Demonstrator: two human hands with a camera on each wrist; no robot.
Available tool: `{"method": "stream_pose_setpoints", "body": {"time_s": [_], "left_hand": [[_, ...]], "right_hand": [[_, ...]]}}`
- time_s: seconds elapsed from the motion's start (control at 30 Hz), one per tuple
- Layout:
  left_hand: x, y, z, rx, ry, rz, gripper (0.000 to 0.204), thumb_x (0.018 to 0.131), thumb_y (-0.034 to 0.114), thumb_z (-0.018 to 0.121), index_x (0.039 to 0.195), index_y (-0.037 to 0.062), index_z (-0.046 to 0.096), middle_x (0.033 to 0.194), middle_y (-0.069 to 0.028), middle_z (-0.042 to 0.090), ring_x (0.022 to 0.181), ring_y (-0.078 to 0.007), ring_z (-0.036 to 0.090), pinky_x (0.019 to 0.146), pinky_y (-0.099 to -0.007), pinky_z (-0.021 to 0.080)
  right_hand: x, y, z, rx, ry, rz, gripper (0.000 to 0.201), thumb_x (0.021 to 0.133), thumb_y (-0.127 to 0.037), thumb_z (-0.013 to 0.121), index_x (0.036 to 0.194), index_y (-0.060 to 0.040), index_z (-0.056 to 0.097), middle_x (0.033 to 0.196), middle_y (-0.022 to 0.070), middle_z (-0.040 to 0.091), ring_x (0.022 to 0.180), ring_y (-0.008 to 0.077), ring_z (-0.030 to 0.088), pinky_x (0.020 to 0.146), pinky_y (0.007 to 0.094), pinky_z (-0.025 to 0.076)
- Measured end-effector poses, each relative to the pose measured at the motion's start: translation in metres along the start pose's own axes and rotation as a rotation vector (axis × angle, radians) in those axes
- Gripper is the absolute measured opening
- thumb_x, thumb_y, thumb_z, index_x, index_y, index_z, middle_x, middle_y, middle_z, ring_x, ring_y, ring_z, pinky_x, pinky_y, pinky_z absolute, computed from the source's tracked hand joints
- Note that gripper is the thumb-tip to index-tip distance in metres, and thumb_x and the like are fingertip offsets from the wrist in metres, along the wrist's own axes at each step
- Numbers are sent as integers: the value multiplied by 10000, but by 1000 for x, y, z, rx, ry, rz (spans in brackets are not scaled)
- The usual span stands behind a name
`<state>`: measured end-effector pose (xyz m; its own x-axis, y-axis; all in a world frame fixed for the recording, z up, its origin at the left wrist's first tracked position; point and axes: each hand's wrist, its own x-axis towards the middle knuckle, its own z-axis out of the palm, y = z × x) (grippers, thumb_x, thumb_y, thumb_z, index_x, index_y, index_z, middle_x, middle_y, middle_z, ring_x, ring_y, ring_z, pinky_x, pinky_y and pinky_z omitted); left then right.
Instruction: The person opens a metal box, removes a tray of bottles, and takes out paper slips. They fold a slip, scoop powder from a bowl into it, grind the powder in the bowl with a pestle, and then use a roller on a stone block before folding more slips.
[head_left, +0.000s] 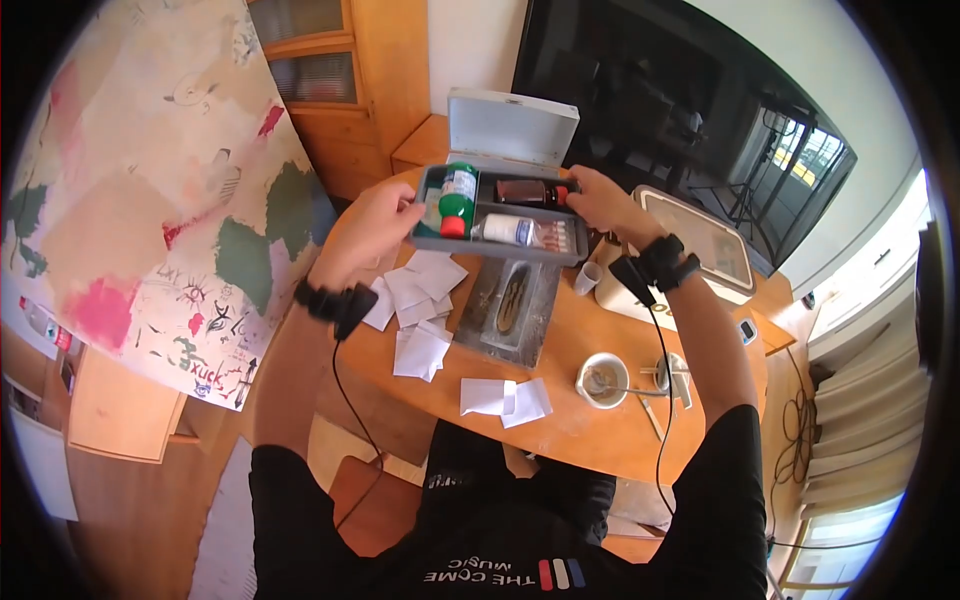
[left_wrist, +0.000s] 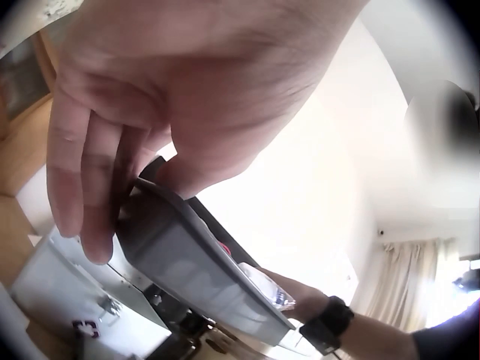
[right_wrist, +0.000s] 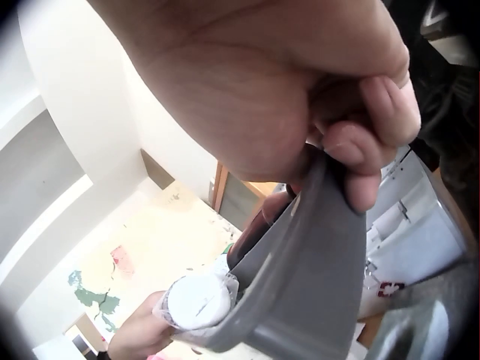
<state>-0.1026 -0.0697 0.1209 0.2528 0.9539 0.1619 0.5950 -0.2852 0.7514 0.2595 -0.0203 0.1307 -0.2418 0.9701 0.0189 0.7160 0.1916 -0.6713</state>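
Note:
Both hands hold a grey divided tray (head_left: 480, 243) up over the table. My left hand (head_left: 372, 228) grips its left end, my right hand (head_left: 605, 203) its right end. Inside lie a green bottle with a red cap (head_left: 458, 195), a dark brown bottle (head_left: 522, 191), a white bottle (head_left: 505, 229) and small items in clear packaging (head_left: 554, 237). In the left wrist view the fingers of my left hand (left_wrist: 187, 90) hang over the tray wall (left_wrist: 187, 259). In the right wrist view my right hand (right_wrist: 285, 97) pinches the rim. Behind the tray stands a white metal box, lid raised (head_left: 512, 128).
On the table (head_left: 560, 440) are white paper packets (head_left: 422, 350), a grey slab with an oval recess (head_left: 530, 335), a white mug (head_left: 602, 380), a small cup (head_left: 588, 278) and a cream lidded container (head_left: 700, 240). A large dark screen (head_left: 670, 100) stands behind.

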Motion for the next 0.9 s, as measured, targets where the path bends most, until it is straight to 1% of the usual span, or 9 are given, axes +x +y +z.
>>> {"method": "stream_pose_setpoints", "body": {"time_s": [0.1, 0.13, 0.23, 0.33, 0.43, 0.53, 0.63, 0.73, 0.9], "left_hand": [[58, 2, -1, 60, -20, -73, 207, 943, 124, 643, 935, -82, 663, 742, -144, 696, 569, -206, 718, 536, -315, 596], [78, -1, 0, 86, -44, -83, 194, 931, 109, 637, 916, -84, 655, 733, -152, 693, 579, -217, 727, 530, -322, 599], [123, -15, 13, 142, -99, -108, 186, 904, 83, 630, 836, -90, 635, 703, -184, 689, 597, -254, 749, 516, -346, 600], [149, -22, 25, 141, -128, -131, 235, 899, 85, 638, 750, -96, 625, 679, -220, 688, 593, -285, 755, 512, -365, 594], [164, -33, 33, 149, -150, -162, 227, 898, 67, 630, 745, -100, 614, 681, -228, 682, 591, -295, 754, 514, -366, 601], [173, -44, 42, 167, -157, -184, 223, 900, 57, 625, 749, -107, 606, 689, -235, 683, 594, -301, 754, 513, -363, 604], [173, -49, 47, 177, -161, -196, 208, 900, 51, 618, 775, -115, 606, 710, -239, 692, 606, -304, 757, 514, -358, 604], [173, -49, 53, 202, -142, -201, 191, 900, 47, 614, 814, -124, 615, 743, -245, 704, 610, -295, 758, 521, -354, 607], [178, -53, 58, 268, -176, -206, 161, 906, 55, 606, 866, -97, 642, 762, -213, 705, 618, -283, 761, 521, -354, 609]], "right_hand": [[36, -3, -19, -82, -23, 93, 314, 930, -107, 561, 1222, -1, 609, 844, 109, 664, 643, 180, 645, 546, 335, 512], [54, 10, -19, -128, 9, 65, 336, 929, -109, 546, 1244, -5, 603, 873, 134, 685, 678, 196, 667, 558, 343, 525], [78, 15, -20, -238, 108, 76, 351, 892, -128, 604, 1203, 35, 619, 996, 272, 742, 868, 370, 769, 679, 438, 606], [108, 36, -10, -388, 205, 84, 358, 870, -138, 633, 1179, 40, 665, 1109, 298, 735, 1019, 438, 743, 850, 479, 611], [123, 47, -5, -483, 184, 61, 324, 865, -146, 646, 1126, 30, 718, 1140, 258, 744, 1037, 430, 741, 898, 492, 600], [129, 47, 6, -511, 126, 145, 279, 874, -149, 657, 1082, 5, 761, 1172, 226, 747, 1081, 413, 735, 936, 498, 592], [123, 41, 14, -609, 69, 134, 300, 891, -154, 663, 1123, 27, 723, 1154, 243, 747, 1105, 407, 732, 937, 494, 595], [124, 48, 29, -628, 157, 154, 349, 914, -166, 658, 1179, 60, 652, 1136, 265, 746, 1113, 414, 729, 936, 492, 597], [136, 61, 39, -615, 149, 199, 376, 945, -164, 630, 1236, 70, 582, 1150, 289, 736, 1114, 421, 730, 927, 494, 599]]}}
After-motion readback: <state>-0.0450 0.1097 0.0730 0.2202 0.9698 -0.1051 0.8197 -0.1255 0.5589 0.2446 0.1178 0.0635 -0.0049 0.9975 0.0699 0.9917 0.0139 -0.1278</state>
